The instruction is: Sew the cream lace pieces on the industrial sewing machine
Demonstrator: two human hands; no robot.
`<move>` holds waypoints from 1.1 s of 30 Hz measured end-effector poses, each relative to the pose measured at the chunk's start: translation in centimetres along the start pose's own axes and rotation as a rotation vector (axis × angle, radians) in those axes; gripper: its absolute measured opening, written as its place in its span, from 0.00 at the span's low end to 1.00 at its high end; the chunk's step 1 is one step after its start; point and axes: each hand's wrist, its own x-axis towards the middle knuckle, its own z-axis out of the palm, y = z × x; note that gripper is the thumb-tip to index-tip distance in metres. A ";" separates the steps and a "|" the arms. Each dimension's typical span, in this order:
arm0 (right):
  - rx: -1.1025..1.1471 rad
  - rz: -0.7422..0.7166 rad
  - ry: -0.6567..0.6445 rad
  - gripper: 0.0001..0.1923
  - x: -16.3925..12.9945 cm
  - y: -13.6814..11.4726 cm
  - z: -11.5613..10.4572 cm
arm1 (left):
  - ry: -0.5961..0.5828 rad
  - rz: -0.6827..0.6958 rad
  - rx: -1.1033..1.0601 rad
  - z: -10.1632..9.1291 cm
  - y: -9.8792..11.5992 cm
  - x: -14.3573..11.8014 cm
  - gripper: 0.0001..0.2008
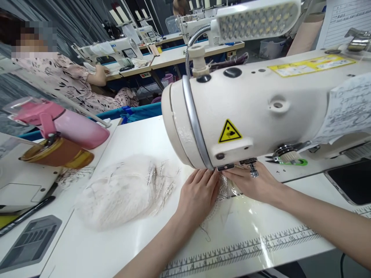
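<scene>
Pale openwork lace (222, 192) below a sewing machine head (246, 102).
In from the ruler scale (240, 250) on the near edge of the bench (139, 135), the sheer, hole-dotted lace lies lengthwise toward the far edge, far end slanting right. The left hand (199, 192) lies palm-down along its left, the right hand (252, 182) reaches its far end; whether either pinches it, I cannot tell.

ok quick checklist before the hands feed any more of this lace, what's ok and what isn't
1. Left hand on the lace: ok.
2. Right hand at the lace's other side: ok.
3. Fingertips clear of the needle: cannot tell, the machine head hides it.
4. No loose thread trailing near the lace: not ok, one does.
5. Green-handled snips apart from the lace: ok.
</scene>
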 end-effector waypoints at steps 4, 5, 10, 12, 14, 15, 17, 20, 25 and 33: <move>-0.043 -0.077 0.046 0.19 0.4 0.2 -0.2 | 0.022 0.003 0.018 0.0 0.0 0.0 0.15; -0.061 -0.085 0.061 0.19 0.5 0.1 -0.2 | 0.022 0.003 0.026 0.0 0.0 0.0 0.15; -0.162 -0.113 0.122 0.17 0.8 -0.1 -0.5 | 0.011 0.008 0.053 0.2 -0.2 -0.2 0.16; -0.174 -0.116 0.138 0.16 0.8 -0.2 -0.7 | 0.012 0.014 0.056 0.3 -0.3 -0.2 0.16; -0.176 -0.110 0.154 0.16 0.9 -0.3 -0.9 | 0.015 0.022 0.064 0.1 -0.2 -0.2 0.16; -0.169 -0.106 0.162 0.16 0.9 -0.4 -1.0 | 0.019 0.030 0.072 -0.1 -0.2 -0.1 0.16; -0.127 -0.114 0.176 0.16 0.9 -0.6 -1.4 | 0.039 0.062 0.090 -1.0 -0.1 0.1 0.16; -0.035 -0.171 0.175 0.16 0.9 -0.7 -1.7 | 0.065 0.170 0.084 -3.4 -0.2 0.2 0.14; 0.046 -0.238 0.144 0.16 0.5 -0.7 -1.8 | -0.011 0.521 0.090 -6.3 -0.5 -2.6 0.10; 0.143 -0.220 0.064 0.19 0.3 -0.6 -1.8 | 0.049 0.361 0.091 -5.0 0.5 -7.6 0.10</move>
